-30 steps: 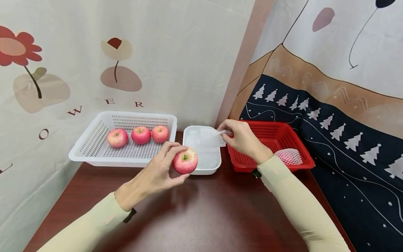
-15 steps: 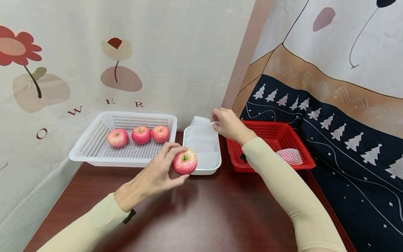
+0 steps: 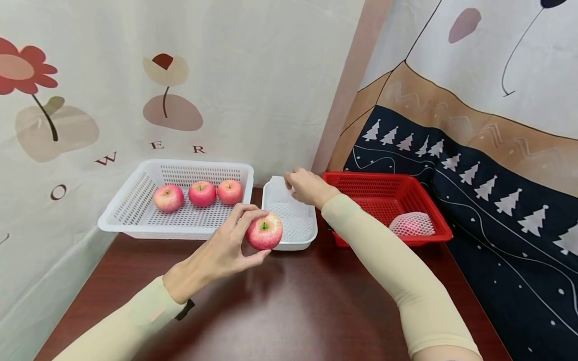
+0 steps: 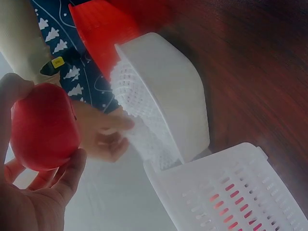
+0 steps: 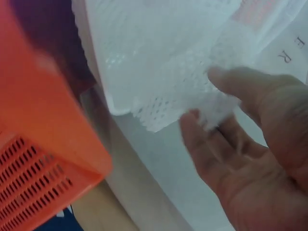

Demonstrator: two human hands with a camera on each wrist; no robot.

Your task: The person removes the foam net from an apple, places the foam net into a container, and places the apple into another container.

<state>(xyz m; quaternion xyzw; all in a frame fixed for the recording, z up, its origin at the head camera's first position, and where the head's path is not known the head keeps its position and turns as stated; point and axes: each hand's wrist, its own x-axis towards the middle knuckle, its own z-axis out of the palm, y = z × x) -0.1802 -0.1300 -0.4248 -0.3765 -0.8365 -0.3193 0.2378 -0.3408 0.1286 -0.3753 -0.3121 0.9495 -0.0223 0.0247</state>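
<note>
My left hand (image 3: 217, 253) grips a red apple (image 3: 264, 230) between thumb and fingers, in front of a white tray (image 3: 311, 239). The same apple (image 4: 44, 127) fills the left of the left wrist view. My right hand (image 3: 311, 188) is at the tray's back right. In the right wrist view, thumb and fingers of that hand (image 5: 260, 144) stand apart beside white foam netting (image 5: 161, 108) that overhangs the tray's end; motion blurs the netting near the fingertips. More foam netting (image 3: 293, 223) lies in the tray.
Left of the tray, a white basket (image 3: 119, 220) holds several apples (image 3: 202, 193). At right, a red basket (image 3: 388, 183) contains a netted apple (image 3: 413, 224). Printed curtains (image 3: 271, 75) hang behind the dark wooden table (image 3: 307, 311).
My right hand lifted the foam netting toward the tray's far end, then came down and left over it; its fingers have parted from the netting. My left hand and its apple stay put.
</note>
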